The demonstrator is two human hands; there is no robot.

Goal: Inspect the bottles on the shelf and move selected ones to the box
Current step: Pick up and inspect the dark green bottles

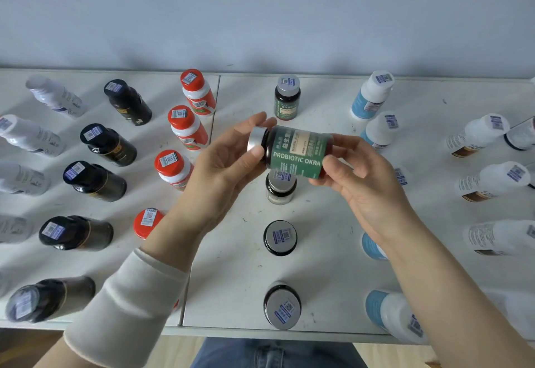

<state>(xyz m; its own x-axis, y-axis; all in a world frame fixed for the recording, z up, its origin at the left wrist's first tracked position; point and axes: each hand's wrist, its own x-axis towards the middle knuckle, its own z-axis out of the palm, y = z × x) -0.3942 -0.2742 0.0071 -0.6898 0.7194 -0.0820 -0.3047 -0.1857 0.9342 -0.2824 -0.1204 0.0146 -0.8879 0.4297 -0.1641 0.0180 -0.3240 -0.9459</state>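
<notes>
Both hands hold one bottle up over the shelf. The left hand (228,162) pinches the end with the silver cap (256,139) between thumb and fingers, and the right hand (362,182) takes the base end the same way. Each grip is clamped on the green-labelled bottle (295,150). It lies on its side in the air, cap to the left, with the words "PROBIOTIC OKRA" facing the person. A cream sleeve (130,295) covers the left forearm.

Below, the white shelf (327,223) carries upright bottles in columns — black bottles (107,143) at the left, red-capped bottles (185,127) beside them, silver-lidded bottles (280,237) under the hands, and white bottles (373,95) to the right. Most lids bear a small code sticker. No box is in view.

This looks like the inspecting step: the label is turned up for reading. The next move calls for a verdict — stand the bottle back in its column, or carry it off to the box.
</notes>
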